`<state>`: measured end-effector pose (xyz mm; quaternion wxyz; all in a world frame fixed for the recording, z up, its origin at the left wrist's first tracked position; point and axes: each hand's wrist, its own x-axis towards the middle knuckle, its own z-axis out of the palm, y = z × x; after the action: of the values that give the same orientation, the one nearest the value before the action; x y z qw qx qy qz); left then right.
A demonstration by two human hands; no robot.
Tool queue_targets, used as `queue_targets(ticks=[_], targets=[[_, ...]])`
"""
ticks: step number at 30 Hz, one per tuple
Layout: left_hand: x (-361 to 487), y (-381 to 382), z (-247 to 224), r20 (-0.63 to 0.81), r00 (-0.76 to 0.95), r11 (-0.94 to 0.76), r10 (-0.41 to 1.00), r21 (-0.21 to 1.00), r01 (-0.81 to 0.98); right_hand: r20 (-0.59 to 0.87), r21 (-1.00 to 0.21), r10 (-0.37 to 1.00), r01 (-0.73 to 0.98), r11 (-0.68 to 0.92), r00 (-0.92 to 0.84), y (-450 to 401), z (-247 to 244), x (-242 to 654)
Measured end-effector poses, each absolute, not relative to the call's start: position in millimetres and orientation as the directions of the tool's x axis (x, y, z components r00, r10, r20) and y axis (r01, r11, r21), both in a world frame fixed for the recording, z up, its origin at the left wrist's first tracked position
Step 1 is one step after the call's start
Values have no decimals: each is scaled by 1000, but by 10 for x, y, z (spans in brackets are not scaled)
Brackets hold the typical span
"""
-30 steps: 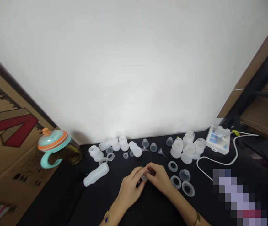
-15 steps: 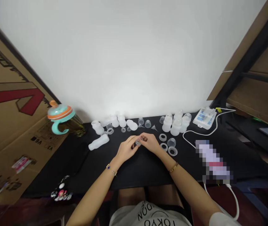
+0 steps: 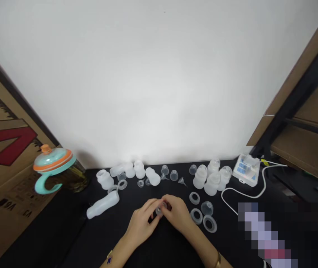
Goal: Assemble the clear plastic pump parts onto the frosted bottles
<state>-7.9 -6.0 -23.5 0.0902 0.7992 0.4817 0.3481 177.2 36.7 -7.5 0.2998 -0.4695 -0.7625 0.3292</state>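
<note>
My left hand and my right hand meet low in the middle of the head view. Between their fingertips is a small translucent ring-shaped piece, pinched from both sides. Its exact kind is partly hidden by the fingers. Beyond the hands lie a clear bottle nipple, clear dome caps and small discs. Right of my right hand are several translucent collar rings and another dome cap.
White baby bottles without caps stand or lie at the back left, one long bottle nearer. Capped bottles cluster right. A green-orange drinking jug stands far left. A white case and white cable are on the right.
The head view has tilted up and come closer, so the table and hands sit lower in the picture. Both hands still pinch the small translucent piece.
</note>
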Motion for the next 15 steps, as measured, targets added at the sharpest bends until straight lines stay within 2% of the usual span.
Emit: queue_targets(ticks=[4,7,11,15], targets=[[-84,-30,-147,515,289,-543,807,455,706,216,-815,904,441,375,-370,422,23,1801],[-61,-16,-128,513,269,-538,815,497,681,242,-874,892,312,371,-383,491,-26,1819],[-23,53,-120,496,249,-519,832,537,665,152,-952,888,178,250,-434,598,-148,1826],[30,242,-24,466,274,-520,841,560,645,132,-976,905,104,189,-404,711,-157,1852]])
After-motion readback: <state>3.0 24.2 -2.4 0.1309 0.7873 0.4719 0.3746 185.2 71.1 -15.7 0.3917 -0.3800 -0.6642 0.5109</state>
